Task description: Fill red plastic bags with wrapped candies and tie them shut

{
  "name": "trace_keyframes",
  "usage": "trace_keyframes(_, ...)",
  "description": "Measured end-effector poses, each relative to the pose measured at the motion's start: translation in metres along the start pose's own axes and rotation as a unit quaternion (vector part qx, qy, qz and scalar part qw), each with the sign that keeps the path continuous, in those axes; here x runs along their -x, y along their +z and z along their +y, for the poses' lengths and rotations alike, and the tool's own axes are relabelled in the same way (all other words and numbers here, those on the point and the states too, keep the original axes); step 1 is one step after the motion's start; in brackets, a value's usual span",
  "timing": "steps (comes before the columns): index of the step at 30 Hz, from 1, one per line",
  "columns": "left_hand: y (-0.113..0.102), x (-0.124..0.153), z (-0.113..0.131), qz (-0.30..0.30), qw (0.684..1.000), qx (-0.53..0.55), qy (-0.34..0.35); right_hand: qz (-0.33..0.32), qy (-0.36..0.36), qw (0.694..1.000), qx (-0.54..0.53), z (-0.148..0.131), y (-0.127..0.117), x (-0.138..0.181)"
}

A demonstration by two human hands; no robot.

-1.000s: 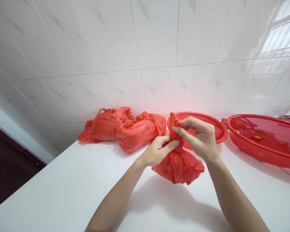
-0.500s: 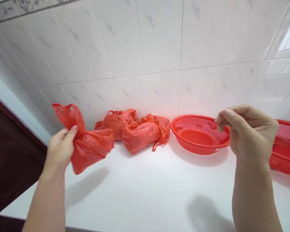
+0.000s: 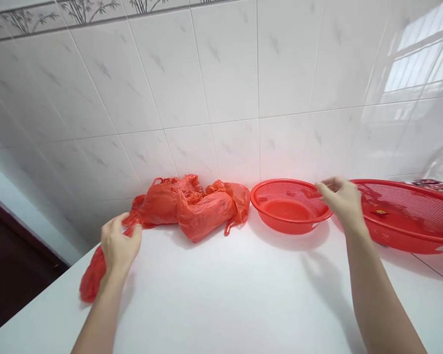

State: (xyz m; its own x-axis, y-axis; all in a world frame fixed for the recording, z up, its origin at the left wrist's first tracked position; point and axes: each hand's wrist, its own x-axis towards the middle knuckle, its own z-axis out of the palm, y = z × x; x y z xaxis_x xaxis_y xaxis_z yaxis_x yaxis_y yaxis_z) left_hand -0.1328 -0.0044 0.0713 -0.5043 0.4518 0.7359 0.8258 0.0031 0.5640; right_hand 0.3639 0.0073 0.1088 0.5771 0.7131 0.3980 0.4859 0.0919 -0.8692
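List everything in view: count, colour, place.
White countertop: one, white, below everything.
White tiled wall: one, white, behind.
Crumpled thin red plastic bag: one, red, countertop's left edge, held.
Heap of red plastic bags: at least two, red, against the wall.
Small round red plastic mesh basket: one, red, right of the heap.
Large red plastic mesh basket: one, red, far right.
Left hand: grip shut on the bag.
Right hand: blurred, empty, above the small basket's rim.
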Motion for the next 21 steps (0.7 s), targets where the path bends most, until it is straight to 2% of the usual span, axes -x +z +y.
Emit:
trace_keyframes(2, 0.013, 0.016, 0.03, -0.052, 0.993, 0.091, 0.049, -0.019, 0.1, 0.986, 0.134, 0.025, 0.002, -0.007)
trace_keyframes(4, 0.028, 0.042, 0.065, -0.195, 0.958, 0.198, 0.066, -0.075, 0.201, 0.973, 0.09, 0.048, 0.004, -0.006)
trace_keyframes(5, 0.036, 0.059, 0.083, -0.29, 0.923, 0.242, 0.076, -0.09, 0.216, 0.97, 0.06, 0.057, 0.005, -0.004)
trace_keyframes(6, 0.044, 0.078, 0.102, -0.383, 0.878, 0.273, 0.09, -0.099, 0.225, 0.969, 0.034, 0.065, 0.006, 0.0)
trace_keyframes(8, 0.061, 0.121, 0.137, -0.552, 0.76, 0.314, 0.138, -0.108, 0.23, 0.966, -0.042, 0.074, 0.01, 0.008)
trace_keyframes(10, 0.078, 0.166, 0.168, -0.667, 0.642, 0.342, 0.163, -0.097, 0.226, 0.96, -0.134, 0.075, 0.016, 0.015)
trace_keyframes(11, 0.086, 0.187, 0.182, -0.703, 0.594, 0.35, 0.174, -0.083, 0.22, 0.955, -0.182, 0.072, 0.019, 0.016)
trace_keyframes(12, 0.094, 0.206, 0.196, -0.729, 0.554, 0.356, 0.184, -0.062, 0.211, 0.949, -0.226, 0.068, 0.021, 0.017)
trace_keyframes(14, 0.109, 0.237, 0.224, -0.761, 0.508, 0.371, 0.157, -0.013, 0.187, 0.935, -0.302, 0.057, 0.023, 0.017)
trace_keyframes(16, 0.122, 0.258, 0.256, -0.786, 0.466, 0.403, 0.05, 0.03, 0.153, 0.921, -0.358, 0.043, 0.017, 0.015)
trace_keyframes(18, 0.133, 0.269, 0.292, -0.781, 0.445, 0.435, -0.057, 0.065, 0.112, 0.908, -0.398, 0.029, 0.002, 0.014)
trace_keyframes(21, 0.145, 0.277, 0.345, -0.748, 0.432, 0.482, -0.148, 0.121, 0.048, 0.891, -0.434, 0.009, -0.032, 0.02)
